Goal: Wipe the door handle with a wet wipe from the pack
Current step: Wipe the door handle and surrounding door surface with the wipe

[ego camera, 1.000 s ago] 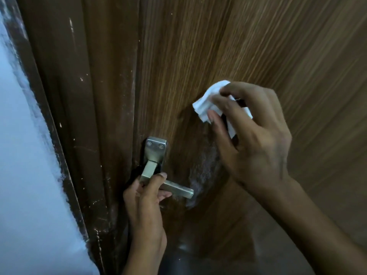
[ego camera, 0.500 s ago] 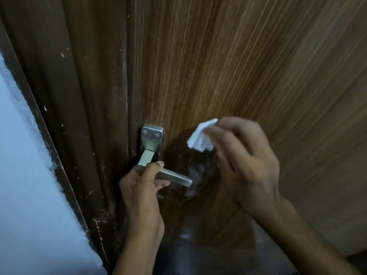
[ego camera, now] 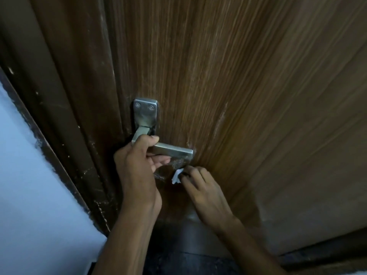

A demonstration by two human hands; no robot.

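Note:
A square steel lever door handle [ego camera: 172, 151] sticks out to the right from its screwed backplate [ego camera: 145, 112] on a brown wooden door [ego camera: 238, 86]. My left hand [ego camera: 137, 165] grips the lever near its pivot, thumb on top. My right hand [ego camera: 200, 191] is just below the lever's free end and pinches a small crumpled white wet wipe [ego camera: 176, 176], most of it hidden under the fingers. The wipe sits against the door just under the lever tip. The pack is not in view.
A dark, scuffed door frame [ego camera: 79, 155] runs down the left beside a pale blue wall [ego camera: 29, 185]. A dark floor [ego camera: 188, 261] shows at the bottom between my forearms.
My right hand with the wipe came down from above and right of the handle to just under its free end. My left hand kept its grip on the lever.

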